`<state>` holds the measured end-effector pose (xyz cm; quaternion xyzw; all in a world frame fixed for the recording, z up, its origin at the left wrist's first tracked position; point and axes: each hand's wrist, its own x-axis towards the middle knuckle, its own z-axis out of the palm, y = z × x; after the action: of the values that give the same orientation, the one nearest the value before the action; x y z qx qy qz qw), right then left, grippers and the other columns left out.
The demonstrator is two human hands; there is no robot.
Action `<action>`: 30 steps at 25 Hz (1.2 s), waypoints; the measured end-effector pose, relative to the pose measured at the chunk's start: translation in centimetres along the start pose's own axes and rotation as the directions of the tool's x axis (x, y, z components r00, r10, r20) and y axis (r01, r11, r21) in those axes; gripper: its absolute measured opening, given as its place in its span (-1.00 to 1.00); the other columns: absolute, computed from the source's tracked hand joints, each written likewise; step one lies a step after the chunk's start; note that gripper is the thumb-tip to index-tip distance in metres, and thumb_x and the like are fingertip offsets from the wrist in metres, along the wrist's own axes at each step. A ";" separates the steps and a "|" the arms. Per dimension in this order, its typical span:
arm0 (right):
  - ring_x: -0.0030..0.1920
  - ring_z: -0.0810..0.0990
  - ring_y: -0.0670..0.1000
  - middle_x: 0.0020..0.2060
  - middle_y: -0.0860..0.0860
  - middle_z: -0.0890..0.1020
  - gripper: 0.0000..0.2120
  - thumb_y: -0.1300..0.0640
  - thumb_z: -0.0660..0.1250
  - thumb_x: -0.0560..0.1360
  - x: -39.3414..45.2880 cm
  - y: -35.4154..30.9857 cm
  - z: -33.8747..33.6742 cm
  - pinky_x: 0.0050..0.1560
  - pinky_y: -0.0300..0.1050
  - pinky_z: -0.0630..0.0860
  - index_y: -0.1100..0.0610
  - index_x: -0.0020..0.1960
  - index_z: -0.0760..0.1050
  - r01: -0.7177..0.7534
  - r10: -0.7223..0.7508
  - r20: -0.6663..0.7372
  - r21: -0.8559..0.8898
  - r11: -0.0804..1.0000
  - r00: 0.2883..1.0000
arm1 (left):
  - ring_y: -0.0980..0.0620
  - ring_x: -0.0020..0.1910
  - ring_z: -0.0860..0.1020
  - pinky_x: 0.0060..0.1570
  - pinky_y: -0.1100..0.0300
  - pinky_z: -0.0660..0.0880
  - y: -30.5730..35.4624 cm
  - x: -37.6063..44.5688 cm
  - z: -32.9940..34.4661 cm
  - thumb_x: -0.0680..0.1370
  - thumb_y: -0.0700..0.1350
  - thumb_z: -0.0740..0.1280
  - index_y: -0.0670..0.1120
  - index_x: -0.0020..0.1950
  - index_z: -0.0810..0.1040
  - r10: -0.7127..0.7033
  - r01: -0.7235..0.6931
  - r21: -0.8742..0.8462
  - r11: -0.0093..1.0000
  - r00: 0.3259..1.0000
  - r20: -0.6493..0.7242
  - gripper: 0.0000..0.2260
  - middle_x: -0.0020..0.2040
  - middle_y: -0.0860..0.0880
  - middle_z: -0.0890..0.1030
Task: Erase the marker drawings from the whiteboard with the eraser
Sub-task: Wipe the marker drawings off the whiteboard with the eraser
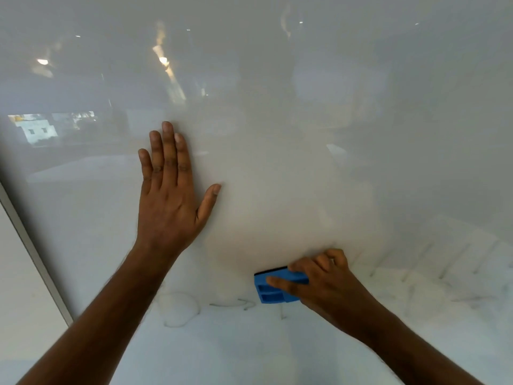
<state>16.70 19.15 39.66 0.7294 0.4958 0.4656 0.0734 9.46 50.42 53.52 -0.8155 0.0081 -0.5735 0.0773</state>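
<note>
A glossy whiteboard [333,134] fills almost the whole view. My left hand [169,195] lies flat on it, fingers spread, holding nothing. Lower right of centre, my right hand [324,282] grips a blue eraser [273,287] and presses its dark felt edge against the board. Faint marker lines [180,309] show below and left of the eraser: a loop and a short arrow-like stroke. More faded smears [416,273] lie to the right of my right hand.
The board's grey metal frame [33,251] runs diagonally down the left edge, with a pale wall [19,315] beyond it. Reflections of ceiling lights [163,60] and a window [36,129] show in the upper left of the board.
</note>
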 end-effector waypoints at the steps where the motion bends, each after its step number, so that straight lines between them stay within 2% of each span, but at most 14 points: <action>1: -0.01 0.60 0.04 0.15 -0.02 0.56 -0.19 0.10 0.51 0.43 -0.6 0.6 -0.1 0.10 0.09 0.34 -0.22 0.58 0.27 -0.008 0.008 -0.006 0.001 1.000 1.000 | -0.27 0.74 -0.17 0.73 -0.15 -0.20 0.2 0.1 -0.1 0.76 0.23 0.10 -0.34 0.73 -0.08 -0.006 0.006 0.004 1.000 1.000 -0.001 -0.19 0.74 -0.36 -0.07; 4: 0.01 0.54 0.04 0.14 -0.05 0.52 -0.26 -0.01 0.37 0.44 -0.1 3.7 -1.8 0.10 0.08 0.29 -0.28 0.57 0.24 -0.154 0.159 -0.108 0.049 0.987 0.981 | -0.23 0.74 -0.20 0.73 -0.16 -0.19 1.0 0.7 -0.2 0.76 0.23 0.09 -0.32 0.74 -0.10 0.007 -0.007 0.010 1.000 1.000 0.004 -0.20 0.75 -0.34 -0.09; 7: 0.03 0.45 0.05 0.13 -0.07 0.44 -0.26 -0.08 0.40 0.39 1.5 7.5 -4.6 0.12 0.09 0.28 -0.30 0.54 0.28 -0.340 0.353 -0.205 0.098 0.935 0.913 | -0.26 0.74 -0.16 0.73 -0.18 -0.17 2.6 2.3 0.0 0.76 0.21 0.11 -0.33 0.73 -0.08 0.069 -0.069 0.010 0.998 0.998 -0.007 -0.20 0.75 -0.33 -0.07; 9: 0.03 0.43 0.05 0.12 -0.05 0.43 -0.31 -0.09 0.39 0.42 2.1 8.7 -5.5 0.12 0.13 0.31 -0.27 0.53 0.30 -0.393 0.411 -0.218 0.122 0.911 0.885 | -0.32 0.75 -0.09 0.73 -0.19 -0.16 4.3 3.6 0.2 0.75 0.22 0.13 -0.34 0.73 -0.05 0.090 -0.090 -0.009 0.996 0.996 -0.030 -0.20 0.75 -0.34 -0.03; 12: 0.02 0.42 0.06 0.13 -0.05 0.44 -0.30 -0.06 0.36 0.42 1.2 7.0 -4.3 0.11 0.10 0.30 -0.28 0.54 0.30 -0.327 0.341 -0.195 0.101 0.940 0.920 | -0.38 0.74 -0.05 0.73 -0.20 -0.16 6.2 4.7 0.7 0.75 0.22 0.15 -0.35 0.73 -0.02 0.080 -0.081 -0.020 0.996 0.995 -0.063 -0.19 0.74 -0.36 -0.01; 16: 0.03 0.49 0.03 0.13 -0.04 0.56 -0.25 0.10 0.49 0.46 -4.6 3.8 -0.5 0.15 0.10 0.33 -0.25 0.56 0.32 -0.143 0.146 -0.092 0.032 0.989 0.985 | -0.40 0.73 -0.06 0.73 -0.21 -0.17 6.7 4.8 0.9 0.75 0.21 0.17 -0.36 0.73 -0.03 0.064 -0.064 -0.003 0.998 0.996 -0.069 -0.19 0.74 -0.37 -0.03; 18: 0.04 0.53 0.03 0.14 -0.04 0.56 -0.22 0.11 0.51 0.45 -6.2 3.9 -0.3 0.17 0.10 0.34 -0.24 0.58 0.29 -0.105 0.106 -0.041 0.013 0.994 0.994 | -0.41 0.73 -0.06 0.73 -0.20 -0.18 6.8 4.7 0.9 0.75 0.20 0.18 -0.37 0.72 -0.02 0.062 -0.062 0.001 0.998 0.996 -0.070 -0.19 0.73 -0.39 -0.03; 21: 0.04 0.52 0.04 0.15 -0.03 0.56 -0.30 0.02 0.37 0.49 -5.5 6.4 -1.8 0.14 0.11 0.33 -0.26 0.59 0.27 -0.174 0.176 -0.117 0.025 0.984 0.977 | -0.43 0.72 -0.07 0.73 -0.20 -0.18 7.2 4.7 1.0 0.75 0.18 0.20 -0.39 0.72 -0.03 0.061 -0.061 0.006 0.998 0.996 -0.062 -0.18 0.73 -0.41 -0.03; 24: 0.04 0.47 0.06 0.15 -0.04 0.47 -0.31 -0.08 0.35 0.47 -3.5 10.1 -4.3 0.14 0.11 0.29 -0.29 0.57 0.26 -0.352 0.358 -0.205 0.063 0.934 0.911 | -0.42 0.72 -0.06 0.73 -0.22 -0.16 8.3 4.9 1.1 0.76 0.20 0.17 -0.38 0.72 -0.02 0.084 -0.084 0.010 0.996 0.995 -0.045 -0.19 0.73 -0.40 -0.03; 26: 0.05 0.46 0.05 0.13 -0.03 0.43 -0.35 -0.11 0.34 0.48 -2.8 11.2 -5.1 0.14 0.12 0.29 -0.26 0.55 0.29 -0.412 0.423 -0.231 0.094 0.906 0.876 | -0.42 0.72 -0.05 0.73 -0.25 -0.14 9.4 5.1 1.2 0.76 0.22 0.15 -0.38 0.72 -0.01 0.098 -0.097 0.010 0.995 0.994 -0.042 -0.18 0.73 -0.40 -0.02; 28: 0.05 0.44 0.05 0.15 -0.03 0.43 -0.34 -0.09 0.34 0.47 -2.9 10.7 -4.9 0.14 0.11 0.28 -0.26 0.55 0.28 -0.399 0.414 -0.223 0.109 0.910 0.882 | -0.43 0.72 -0.05 0.72 -0.26 -0.13 10.2 5.3 1.4 0.75 0.21 0.17 -0.39 0.72 -0.01 0.097 -0.098 -0.001 0.995 0.994 -0.043 -0.18 0.73 -0.41 -0.02; 30: 0.06 0.45 0.06 0.17 -0.03 0.46 -0.29 -0.05 0.35 0.46 -4.3 8.9 -3.4 0.14 0.11 0.29 -0.27 0.57 0.26 -0.334 0.348 -0.182 0.102 0.937 0.920 | -0.43 0.72 -0.06 0.72 -0.27 -0.13 10.7 5.4 1.4 0.75 0.20 0.19 -0.39 0.71 -0.01 0.092 -0.093 -0.012 0.996 0.995 -0.044 -0.18 0.72 -0.41 -0.03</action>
<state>19.64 10.09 44.02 0.7569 0.3818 0.5238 -0.0836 13.43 39.45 56.60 -0.8021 0.0516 -0.5868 0.0980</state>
